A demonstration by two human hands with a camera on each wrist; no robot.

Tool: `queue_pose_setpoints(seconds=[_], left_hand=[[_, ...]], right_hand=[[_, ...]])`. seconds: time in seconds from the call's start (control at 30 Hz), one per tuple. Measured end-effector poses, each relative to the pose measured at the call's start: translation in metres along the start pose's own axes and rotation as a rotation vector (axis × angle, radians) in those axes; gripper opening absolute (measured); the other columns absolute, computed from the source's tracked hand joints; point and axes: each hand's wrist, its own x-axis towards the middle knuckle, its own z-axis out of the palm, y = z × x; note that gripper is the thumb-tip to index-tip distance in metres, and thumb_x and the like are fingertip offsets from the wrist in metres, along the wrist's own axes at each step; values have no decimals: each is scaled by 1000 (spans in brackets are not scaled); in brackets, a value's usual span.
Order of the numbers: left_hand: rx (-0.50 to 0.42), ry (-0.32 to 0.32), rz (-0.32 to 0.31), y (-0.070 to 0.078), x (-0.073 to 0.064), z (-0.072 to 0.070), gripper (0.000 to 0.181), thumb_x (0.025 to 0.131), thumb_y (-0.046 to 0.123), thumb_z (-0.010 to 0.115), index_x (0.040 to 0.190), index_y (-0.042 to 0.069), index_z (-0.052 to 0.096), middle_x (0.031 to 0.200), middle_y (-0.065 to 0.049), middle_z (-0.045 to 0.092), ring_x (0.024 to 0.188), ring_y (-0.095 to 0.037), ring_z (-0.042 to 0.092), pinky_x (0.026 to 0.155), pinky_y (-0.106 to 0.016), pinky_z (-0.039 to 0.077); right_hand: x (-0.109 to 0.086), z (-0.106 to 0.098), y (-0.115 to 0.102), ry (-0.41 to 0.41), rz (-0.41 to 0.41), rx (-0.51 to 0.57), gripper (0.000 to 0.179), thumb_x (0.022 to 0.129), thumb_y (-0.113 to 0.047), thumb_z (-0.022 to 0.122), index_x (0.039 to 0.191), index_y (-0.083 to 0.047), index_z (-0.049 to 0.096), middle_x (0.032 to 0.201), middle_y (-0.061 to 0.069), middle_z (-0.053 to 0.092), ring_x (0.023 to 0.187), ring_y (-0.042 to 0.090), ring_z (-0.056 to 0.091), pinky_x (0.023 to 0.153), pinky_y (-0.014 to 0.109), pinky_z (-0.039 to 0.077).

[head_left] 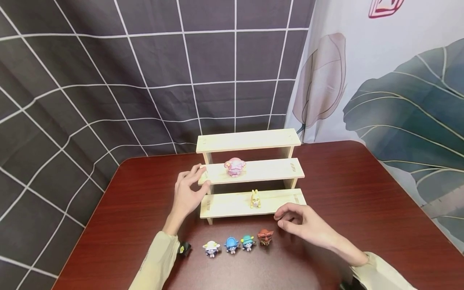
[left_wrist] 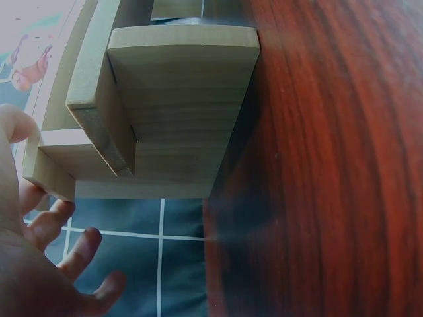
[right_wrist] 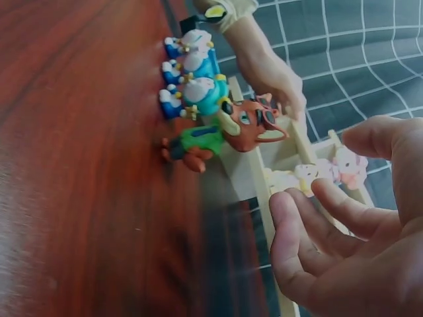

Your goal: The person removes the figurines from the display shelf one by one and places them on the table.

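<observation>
A light wooden three-step display shelf (head_left: pixel 235 207) stands on the table. My left hand (head_left: pixel 188 191) grips the left end of its middle board, thumb and fingers around the board end (left_wrist: pixel 49 173). The right hand (head_left: pixel 308 225) is at the front right edge of the lowest board, fingers loosely bent and nothing in its grasp. A yellow rabbit-eared figurine (head_left: pixel 255 199) stands on the lowest board, a pink figurine (head_left: pixel 235 167) on the middle one. In front of the shelf, a fox figurine (head_left: pixel 265 237) with a green shirt (right_wrist: pixel 201 139) stands closest to my right hand.
Left of the fox, a teal-hatted figurine (head_left: pixel 248 242), a blue one (head_left: pixel 231 244) and a white one (head_left: pixel 211 248) stand in a row on the dark red table (head_left: pixel 145 193). A grid-patterned curtain (head_left: pixel 152 72) hangs behind the shelf, with a leaf-printed curtain (head_left: pixel 406 104) at the right.
</observation>
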Motion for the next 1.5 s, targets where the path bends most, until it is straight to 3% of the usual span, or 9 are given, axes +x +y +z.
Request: queue_pose_setpoints(seconds=[0.27,0.43,0.8,1.03,1.5], left_hand=[[-7,1,-1,0,1,0,41,85,17,74,125,11,72,136,-9,61,107,-33,50,89,-50,38],[-3,2,4,0,1,0,41,85,17,75,125,11,72,136,-9,61,108,-33,50,89,-50,39],[-2,5,4,-1,1,0,41,84,17,75,125,10,72,136,-10,61,107,-33,50,88,-50,39],[-2,0,-6,0,0,-1,42,84,17,74,125,11,72,137,-9,61,108,-33,50,89,-50,39],[-3,-4,-12,0,1,-1,42,84,17,74,125,11,72,136,-9,61,108,-33,50,89,-51,39]], right_hand=[[17,-6,-8,22,-63,13,17,92,-3,69,109,0,66,100,13,69,85,17,68,73,27,53],[30,-10,-13,49,-94,-1,20,90,-1,70,110,1,65,100,16,69,83,17,68,71,27,54],[55,-12,-26,100,-93,-22,24,88,1,72,111,3,65,101,20,69,83,19,66,67,26,53],[69,-10,-31,122,-113,9,26,87,5,71,112,5,63,103,16,68,87,21,68,73,26,54],[109,-7,-38,175,-115,27,33,85,8,72,116,4,61,116,21,62,101,32,67,80,32,55]])
